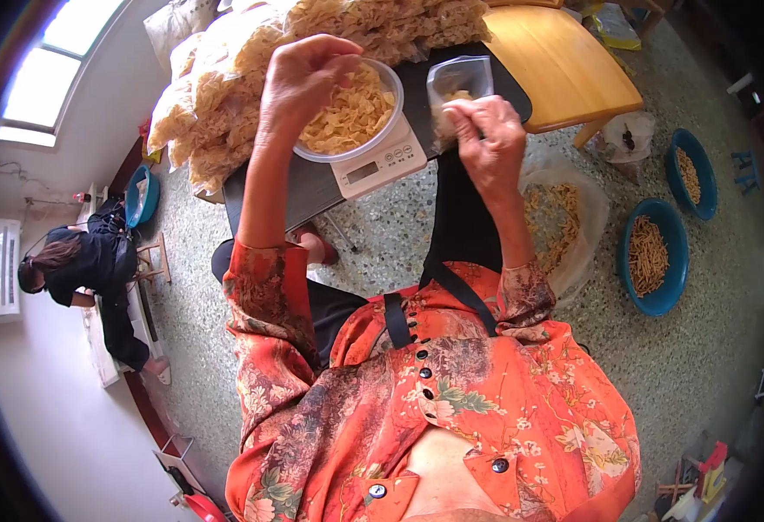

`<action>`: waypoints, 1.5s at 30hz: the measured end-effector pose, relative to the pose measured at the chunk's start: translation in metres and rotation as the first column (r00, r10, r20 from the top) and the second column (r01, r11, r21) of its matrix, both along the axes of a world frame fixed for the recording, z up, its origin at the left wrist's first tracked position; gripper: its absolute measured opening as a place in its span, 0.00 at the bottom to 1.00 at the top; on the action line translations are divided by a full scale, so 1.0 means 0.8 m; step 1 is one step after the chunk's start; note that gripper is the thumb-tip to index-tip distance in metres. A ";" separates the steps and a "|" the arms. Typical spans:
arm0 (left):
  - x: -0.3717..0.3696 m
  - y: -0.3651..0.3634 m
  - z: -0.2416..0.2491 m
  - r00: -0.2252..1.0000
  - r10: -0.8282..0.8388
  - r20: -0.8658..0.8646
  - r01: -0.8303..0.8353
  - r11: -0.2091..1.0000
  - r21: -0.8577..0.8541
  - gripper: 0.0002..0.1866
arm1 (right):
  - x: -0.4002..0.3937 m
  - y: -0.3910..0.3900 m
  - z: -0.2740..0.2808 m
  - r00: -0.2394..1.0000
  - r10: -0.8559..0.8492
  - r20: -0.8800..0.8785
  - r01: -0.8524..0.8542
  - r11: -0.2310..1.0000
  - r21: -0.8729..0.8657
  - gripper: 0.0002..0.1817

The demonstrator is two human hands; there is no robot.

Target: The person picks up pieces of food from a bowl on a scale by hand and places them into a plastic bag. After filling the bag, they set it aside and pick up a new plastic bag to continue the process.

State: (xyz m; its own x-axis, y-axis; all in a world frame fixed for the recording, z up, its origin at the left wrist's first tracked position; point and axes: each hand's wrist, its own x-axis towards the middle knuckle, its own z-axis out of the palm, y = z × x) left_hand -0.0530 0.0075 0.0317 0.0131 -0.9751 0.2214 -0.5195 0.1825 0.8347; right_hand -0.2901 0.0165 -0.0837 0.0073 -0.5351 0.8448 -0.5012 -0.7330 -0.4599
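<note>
Landmark for this report: the scale (380, 163), standing on a dark surface (312, 187).

A clear bowl (360, 109) sits on the scale, heaped with pale yellow snack pieces (347, 117). The left hand (305, 74) hovers over the bowl, its grip pinched together; whether it holds any pieces cannot be told. The right hand (486, 139), just right of the scale, has its grip clamped on the mouth of a small clear bag (460, 83), which contains a few pieces and stands behind the hand, beside the bowl.

Behind the scale lies a large pile of filled bags (251, 78). On the floor, right of the scale, are a big open sack (564, 217) of sticks and two blue basins (656, 257).

Risks, as judged:
- The bowl is heaped near its rim; a hand brushing it could scatter pieces over the surface or floor.
- The bag mouth is narrow and pinched by one hand only; pieces may miss it or the bag may slump.
- The bowl overhangs the scale; a knock could shift it and upset the reading.
</note>
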 end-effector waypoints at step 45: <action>0.086 0.020 -0.034 0.863 0.222 -0.455 -0.195 0.975 0.105 0.09 | 0.005 0.001 -0.003 1.000 0.026 0.014 -0.027 0.998 0.063 0.07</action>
